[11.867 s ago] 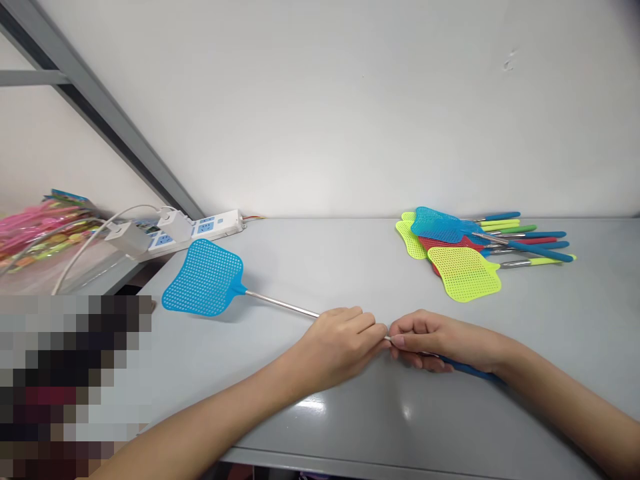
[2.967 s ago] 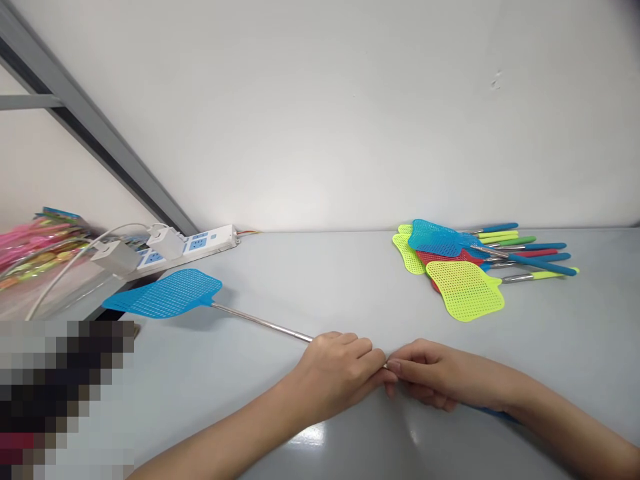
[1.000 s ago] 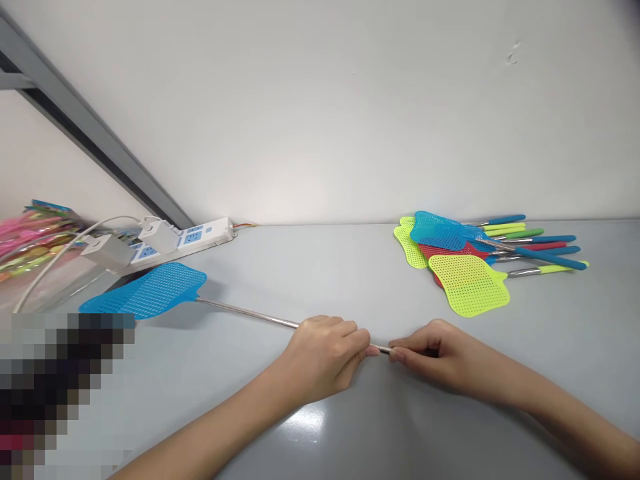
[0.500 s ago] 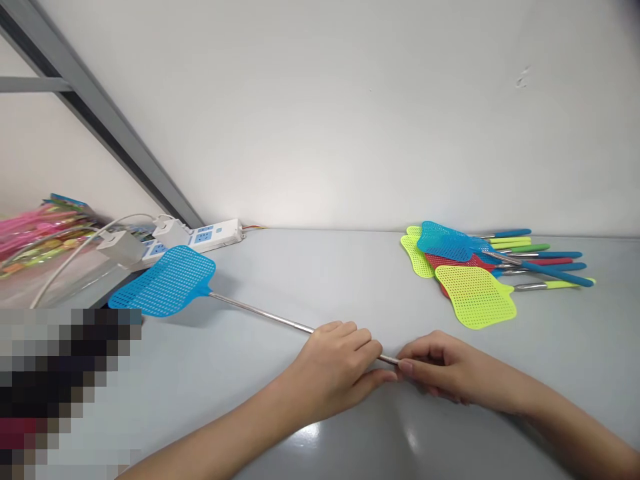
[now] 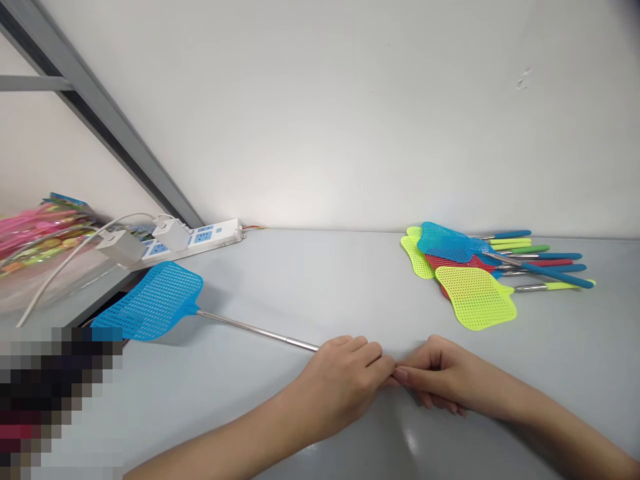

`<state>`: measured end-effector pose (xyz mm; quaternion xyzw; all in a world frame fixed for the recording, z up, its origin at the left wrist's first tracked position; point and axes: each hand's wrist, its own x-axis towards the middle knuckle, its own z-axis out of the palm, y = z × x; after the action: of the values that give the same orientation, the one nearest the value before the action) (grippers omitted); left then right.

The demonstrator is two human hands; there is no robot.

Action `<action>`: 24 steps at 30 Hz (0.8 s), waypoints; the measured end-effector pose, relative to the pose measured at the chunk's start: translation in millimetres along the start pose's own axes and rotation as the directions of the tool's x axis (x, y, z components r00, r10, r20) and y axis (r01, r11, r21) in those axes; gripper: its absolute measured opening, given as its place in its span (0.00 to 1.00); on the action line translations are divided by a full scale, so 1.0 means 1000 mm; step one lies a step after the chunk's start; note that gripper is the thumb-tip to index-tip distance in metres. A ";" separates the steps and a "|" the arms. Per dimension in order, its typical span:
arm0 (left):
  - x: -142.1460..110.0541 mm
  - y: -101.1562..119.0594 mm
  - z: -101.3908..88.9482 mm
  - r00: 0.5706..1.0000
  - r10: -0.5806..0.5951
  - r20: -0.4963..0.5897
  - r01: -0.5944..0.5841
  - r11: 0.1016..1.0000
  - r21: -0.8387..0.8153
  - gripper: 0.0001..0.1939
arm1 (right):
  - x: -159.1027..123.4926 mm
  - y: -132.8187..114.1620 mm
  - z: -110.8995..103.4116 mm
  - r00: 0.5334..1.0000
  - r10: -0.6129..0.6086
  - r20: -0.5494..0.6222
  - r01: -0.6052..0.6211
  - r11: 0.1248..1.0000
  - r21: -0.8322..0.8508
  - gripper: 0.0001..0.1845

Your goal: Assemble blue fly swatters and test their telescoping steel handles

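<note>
A fly swatter [image 5: 150, 301] with a blue perforated head and a thin metal telescopic rod stretches from the left toward my hands. My left hand [image 5: 347, 380] is wrapped over the rod, which runs in under its fingers. Pinched at the lower end of the same rod is my right hand [image 5: 440, 377], its thumb and fingertips touching the left fingers. The handle end of the swatter is hidden by my hands.
At the back right lies a pile of fly swatters, a yellow-green one [image 5: 477, 299] in front. A white power strip [image 5: 203, 239] with plugged-in adapters stands back left. Beyond it are colourful items in clear plastic [image 5: 45, 233]. A white wall [image 5: 350, 120] rises behind the grey table [image 5: 310, 280].
My left hand has slid down the rod to the right, meeting my right hand and covering the bit of rod between them. The blue swatter head has shifted left and slightly toward me.
</note>
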<state>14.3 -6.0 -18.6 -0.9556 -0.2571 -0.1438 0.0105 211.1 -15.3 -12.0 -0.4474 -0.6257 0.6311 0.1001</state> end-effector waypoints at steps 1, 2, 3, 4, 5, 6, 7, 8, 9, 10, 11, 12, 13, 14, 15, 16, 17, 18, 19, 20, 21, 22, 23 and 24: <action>0.000 0.000 0.000 1.000 -0.002 -0.001 0.002 1.000 -0.002 0.07 | 0.000 -0.001 0.000 1.000 0.002 0.004 -0.002 1.000 -0.008 0.25; 0.000 0.000 0.000 1.000 -0.004 -0.002 0.004 1.000 -0.003 0.07 | 0.000 -0.002 0.000 1.000 0.006 0.008 -0.005 1.000 -0.016 0.25; 0.000 -0.001 0.000 1.000 -0.008 -0.002 0.008 1.000 -0.003 0.07 | -0.001 -0.003 0.000 1.000 0.011 0.010 -0.011 1.000 -0.024 0.25; 0.000 -0.001 0.000 1.000 -0.012 -0.001 0.012 1.000 -0.003 0.08 | -0.001 -0.004 0.000 1.000 0.017 0.010 -0.017 0.999 -0.031 0.24; 0.000 -0.001 0.000 1.000 -0.014 0.000 0.014 1.000 -0.003 0.08 | -0.001 -0.006 0.000 1.000 0.021 0.012 -0.021 0.999 -0.036 0.23; 0.000 -0.002 -0.001 1.000 -0.016 0.001 0.016 1.000 -0.003 0.08 | -0.002 -0.008 0.000 1.000 0.021 0.015 -0.020 0.999 -0.040 0.22; 0.000 -0.002 -0.001 1.000 -0.014 0.000 0.014 1.000 -0.002 0.08 | -0.003 -0.011 0.000 1.000 0.015 0.020 -0.014 0.999 -0.044 0.21; 0.000 -0.002 -0.001 1.000 -0.009 -0.001 0.009 1.000 -0.002 0.08 | -0.004 -0.013 0.000 1.000 0.008 0.029 -0.007 0.999 -0.047 0.20; 0.000 -0.002 -0.001 1.000 -0.001 -0.002 0.001 1.000 -0.001 0.08 | -0.004 -0.014 0.000 0.999 0.001 0.042 0.001 0.999 -0.050 0.19; 0.000 -0.002 0.000 1.000 0.006 -0.008 -0.006 1.000 0.004 0.07 | -0.005 -0.015 0.000 0.999 -0.002 0.054 0.005 0.999 -0.051 0.18; -0.001 -0.002 0.000 1.000 0.011 -0.018 -0.011 1.000 0.011 0.07 | -0.006 -0.016 0.001 0.998 -0.001 0.062 0.004 0.999 -0.051 0.18; -0.001 -0.002 0.001 1.000 0.015 -0.027 -0.014 1.000 0.018 0.06 | -0.007 -0.017 0.001 0.998 0.004 0.067 -0.001 0.999 -0.053 0.18; -0.001 -0.002 0.001 0.999 0.016 -0.034 -0.016 1.000 0.023 0.06 | -0.007 -0.017 0.002 0.998 0.009 0.070 -0.006 0.999 -0.054 0.18; -0.001 -0.003 0.002 0.999 0.015 -0.041 -0.014 1.000 0.028 0.06 | -0.008 -0.017 0.002 0.998 0.015 0.068 -0.011 0.998 -0.058 0.18; -0.001 -0.003 0.002 0.999 0.013 -0.048 -0.012 0.999 0.032 0.06 | -0.008 -0.016 0.003 0.998 0.022 0.063 -0.018 0.998 -0.064 0.18; -0.001 -0.003 0.003 0.999 0.013 -0.053 -0.011 0.999 0.035 0.07 | -0.007 -0.016 0.003 0.998 0.030 0.059 -0.026 0.997 -0.070 0.19; -0.001 -0.003 0.002 0.998 0.013 -0.056 -0.011 0.999 0.038 0.08 | -0.007 -0.016 0.003 0.998 0.039 0.053 -0.035 0.997 -0.076 0.19; -0.001 -0.003 0.002 0.998 0.013 -0.060 -0.011 0.999 0.042 0.09 | -0.007 -0.016 0.003 0.998 0.047 0.046 -0.043 0.996 -0.080 0.20; -0.001 -0.003 0.001 0.998 0.013 -0.062 -0.010 0.999 0.047 0.10 | -0.007 -0.016 0.003 0.998 0.052 0.040 -0.049 0.995 -0.083 0.20; -0.001 -0.003 0.001 0.998 0.014 -0.061 -0.011 0.999 0.048 0.10 | -0.006 -0.016 0.003 0.998 0.054 0.037 -0.051 0.995 -0.087 0.21; -0.001 -0.003 0.000 0.998 0.013 -0.059 -0.010 0.999 0.048 0.11 | -0.006 -0.015 0.003 0.998 0.052 0.034 -0.049 0.995 -0.089 0.21; 0.000 -0.003 -0.001 0.998 0.011 -0.056 -0.009 0.999 0.046 0.11 | -0.006 -0.015 0.003 0.998 0.050 0.032 -0.047 0.995 -0.090 0.21; 0.000 -0.003 -0.002 0.998 0.010 -0.055 -0.007 0.999 0.043 0.11 | -0.006 -0.015 0.004 0.998 0.049 0.030 -0.046 0.995 -0.092 0.21; 0.000 -0.003 -0.003 0.999 0.007 -0.053 -0.005 0.999 0.039 0.12 | -0.006 -0.014 0.004 0.998 0.049 0.029 -0.046 0.995 -0.092 0.21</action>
<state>12.0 -4.0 -16.3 -0.9518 -0.2565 -0.1642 0.0365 205.9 -19.6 2.3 -0.4562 -0.6446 0.6111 0.0548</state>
